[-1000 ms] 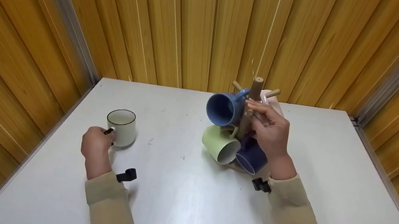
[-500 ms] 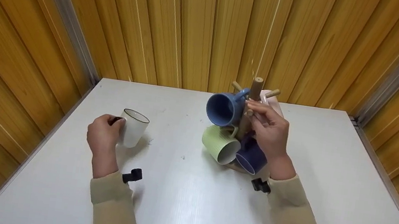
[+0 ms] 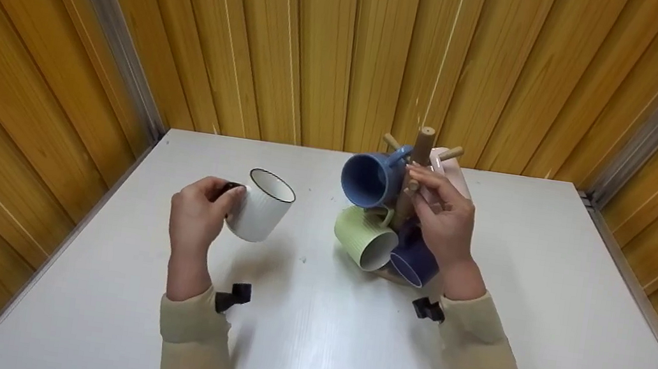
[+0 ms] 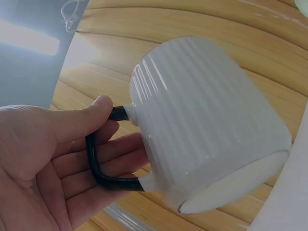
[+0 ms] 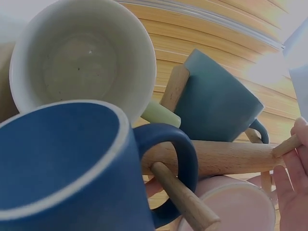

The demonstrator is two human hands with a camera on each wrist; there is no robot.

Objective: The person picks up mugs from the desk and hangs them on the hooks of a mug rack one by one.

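Observation:
My left hand (image 3: 196,214) grips the black handle of a white ribbed mug (image 3: 261,210) with a dark rim. The mug is tilted in the air over the table's left half; the left wrist view shows thumb and fingers around its handle (image 4: 96,159). To the right stands a wooden mug tree (image 3: 423,147), whose front upper peg my right hand (image 3: 446,223) pinches near the post. On the tree hang a blue mug (image 3: 365,180), a light green mug (image 3: 354,233), a dark blue mug (image 3: 413,262) and a pink mug (image 3: 454,171), partly behind my right hand.
A white table (image 3: 307,336) bears the tree, whose base is mostly hidden by the lower mugs. Wood-patterned panels (image 3: 322,48) rise behind and on both sides. Bare upper pegs (image 3: 452,153) jut outward. Black camera mounts (image 3: 232,298) sit at both wrists.
My left hand has lifted the white mug off the table and carried it right, tilting it on the way. My right hand keeps its place on the mug tree.

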